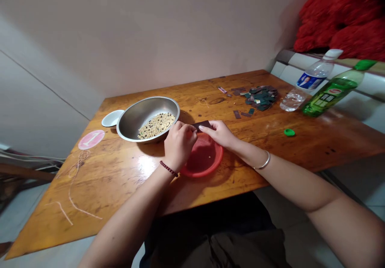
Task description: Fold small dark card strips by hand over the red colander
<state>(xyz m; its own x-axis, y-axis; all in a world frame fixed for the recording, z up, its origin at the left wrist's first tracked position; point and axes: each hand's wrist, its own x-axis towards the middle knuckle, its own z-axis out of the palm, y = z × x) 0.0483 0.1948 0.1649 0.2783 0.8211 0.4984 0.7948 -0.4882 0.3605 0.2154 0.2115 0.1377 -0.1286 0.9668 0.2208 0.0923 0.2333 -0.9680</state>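
My right hand point(221, 132) is closed on the right end of a small flat dark-brown piece point(203, 125), its thumb lying across the top. At the left end of the same piece, my left hand point(180, 142) has its fingers curled in a pinch, with the fingertips partly hidden. Both hands are above a red plastic mesh basket point(207, 160), which holds a few tiny pale bits. Just left of my left hand stands a steel bowl point(129, 123) with pale beans point(158, 125) and scattered dark ones in it.
Dark green and brown flat pieces point(261, 97) lie piled at the back right. Beside them stand a clear water bottle point(308, 79) and a green bottle point(333, 91). A green cap point(289, 132), white bowl point(112, 118), pink round tag point(91, 139) and string point(72, 200) also lie on the wooden table point(120, 188).
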